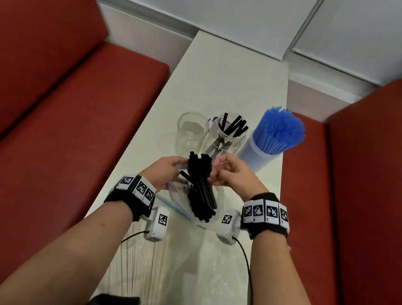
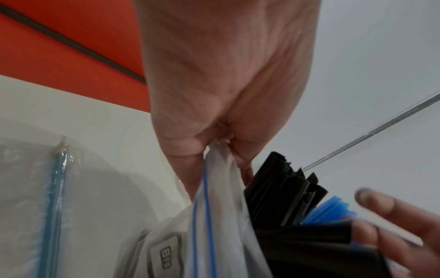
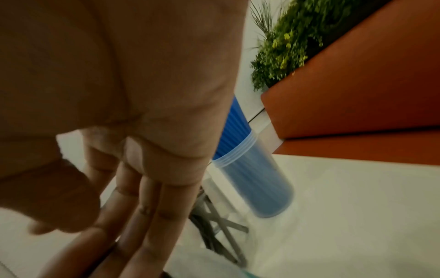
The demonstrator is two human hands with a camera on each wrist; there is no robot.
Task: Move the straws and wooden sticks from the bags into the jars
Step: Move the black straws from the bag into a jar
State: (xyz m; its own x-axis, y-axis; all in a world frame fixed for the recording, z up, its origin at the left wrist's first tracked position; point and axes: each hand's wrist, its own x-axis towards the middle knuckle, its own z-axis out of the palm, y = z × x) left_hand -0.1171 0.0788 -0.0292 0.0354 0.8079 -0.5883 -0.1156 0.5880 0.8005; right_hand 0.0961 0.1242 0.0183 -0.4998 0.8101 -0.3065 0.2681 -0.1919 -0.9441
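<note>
A bundle of black straws (image 1: 201,185) stands up out of a clear zip bag (image 1: 177,199) held above the white table (image 1: 228,80). My left hand (image 1: 167,171) pinches the bag's top edge (image 2: 214,156) beside the straws (image 2: 281,197). My right hand (image 1: 227,173) is against the bundle's right side, with straight fingers (image 2: 385,206) lying across the straws and the thumb (image 3: 59,197) apart from them. Behind stand an empty clear jar (image 1: 192,131), a jar with several black straws (image 1: 229,133) and a tall container of blue straws (image 1: 271,140).
A bag of pale sticks (image 1: 137,258) and a flat clear bag (image 1: 219,267) lie on the near table. Another bag with a blue zip (image 2: 54,188) lies to the left. Red benches (image 1: 61,111) flank the table. A plant (image 3: 297,37) stands at the right.
</note>
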